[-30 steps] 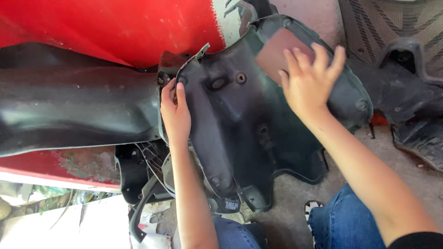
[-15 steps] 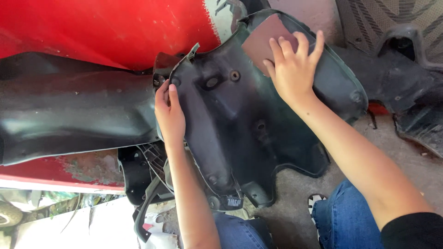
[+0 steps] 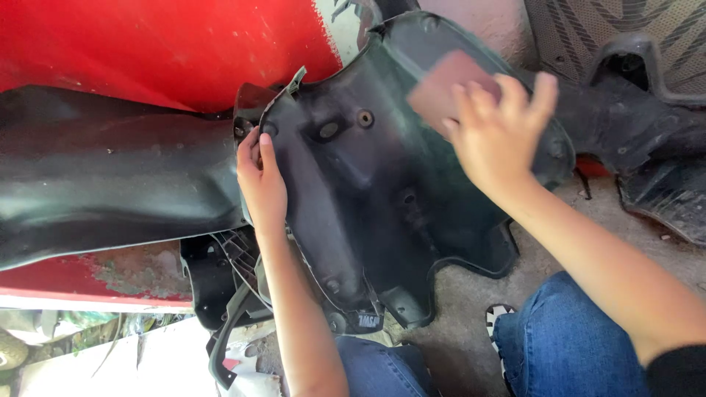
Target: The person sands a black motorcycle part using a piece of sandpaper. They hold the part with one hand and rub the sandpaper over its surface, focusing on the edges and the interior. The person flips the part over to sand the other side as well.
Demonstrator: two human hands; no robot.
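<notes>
- At the far left, a red panel (image 3: 147, 44) fills the background, and a long black plastic cover (image 3: 95, 191) lies across it.
- Below that cover, near the person, a chipped red edge (image 3: 88, 276) shows worn, pale patches.
- The left hand (image 3: 261, 184) grips the left rim of a dark plastic fairing (image 3: 368, 213); its fingers are pressed together and curl over the edge, with the thumb lying on the inner face.
- The fairing stands in the middle, inner side up, leaning over the black cover and reaching down to the person's knees in blue jeans (image 3: 566, 345).
- The right hand (image 3: 500, 140) presses a brown sheet of sandpaper (image 3: 448, 84) flat against the fairing's far right part, fingers slightly spread on the sheet.
- At the far right, more black plastic parts (image 3: 647, 154) rest on the concrete floor (image 3: 471, 309).
</notes>
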